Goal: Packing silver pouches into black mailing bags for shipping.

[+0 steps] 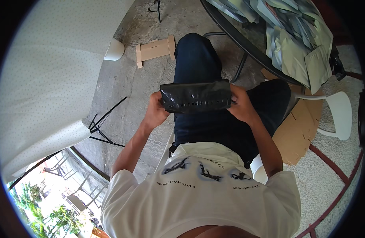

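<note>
A glossy black plastic package (197, 96), box-like with a row of small marks near its lower edge, is held above my lap. My left hand (156, 109) grips its left end, the fingers partly hidden behind it. At the opposite end, my right hand (241, 103) has hold of the package, with its fingertips mostly out of sight. Beneath it are my dark trousers (197, 62). What the package contains cannot be seen.
A black-rimmed table (245, 46) at upper right bears a pile of silvery pouches (292, 56). Flattened cardboard (298, 125) leans below it, beside a white chair (340, 116). An unfolded cardboard box (155, 50) lies on the concrete floor. A dotted cloth (54, 74) and black tripod legs (103, 125) stand left.
</note>
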`<state>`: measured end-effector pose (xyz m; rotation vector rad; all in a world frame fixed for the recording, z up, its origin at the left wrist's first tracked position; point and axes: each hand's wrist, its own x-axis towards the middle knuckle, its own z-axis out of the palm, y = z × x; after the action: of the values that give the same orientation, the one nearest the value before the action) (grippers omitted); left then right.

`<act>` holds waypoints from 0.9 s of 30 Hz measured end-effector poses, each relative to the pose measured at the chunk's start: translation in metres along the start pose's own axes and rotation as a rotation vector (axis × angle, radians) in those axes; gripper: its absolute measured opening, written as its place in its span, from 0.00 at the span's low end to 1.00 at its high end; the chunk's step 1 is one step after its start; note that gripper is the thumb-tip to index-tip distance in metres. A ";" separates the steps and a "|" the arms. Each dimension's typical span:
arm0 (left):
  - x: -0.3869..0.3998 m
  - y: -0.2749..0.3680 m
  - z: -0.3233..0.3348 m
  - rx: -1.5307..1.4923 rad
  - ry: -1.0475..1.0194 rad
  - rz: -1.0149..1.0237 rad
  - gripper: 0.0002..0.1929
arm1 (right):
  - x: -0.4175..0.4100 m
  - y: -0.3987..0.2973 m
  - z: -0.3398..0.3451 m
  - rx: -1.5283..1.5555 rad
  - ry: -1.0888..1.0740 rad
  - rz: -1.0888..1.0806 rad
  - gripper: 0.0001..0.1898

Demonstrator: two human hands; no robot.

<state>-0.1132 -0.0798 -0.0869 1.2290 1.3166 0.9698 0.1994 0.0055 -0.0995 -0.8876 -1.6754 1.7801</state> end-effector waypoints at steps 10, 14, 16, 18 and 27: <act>0.014 0.004 0.010 -0.221 -0.006 -0.082 0.36 | 0.005 0.015 0.016 0.118 0.084 0.121 0.27; 0.017 0.004 0.009 -0.275 0.027 -0.072 0.38 | 0.011 0.011 0.018 0.003 0.096 0.081 0.33; 0.018 0.001 0.009 -0.225 0.020 -0.061 0.37 | 0.014 0.007 0.020 -0.095 0.145 0.092 0.37; 0.018 -0.004 0.011 -0.227 0.037 -0.091 0.36 | 0.018 0.004 0.025 -0.096 0.195 0.042 0.38; 0.023 -0.004 0.007 0.044 0.136 -0.091 0.39 | 0.025 0.009 0.029 -0.332 0.321 -0.118 0.42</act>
<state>-0.1056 -0.0581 -0.0956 1.1424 1.4940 0.9778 0.1618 0.0054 -0.1112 -1.1230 -1.7898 1.2234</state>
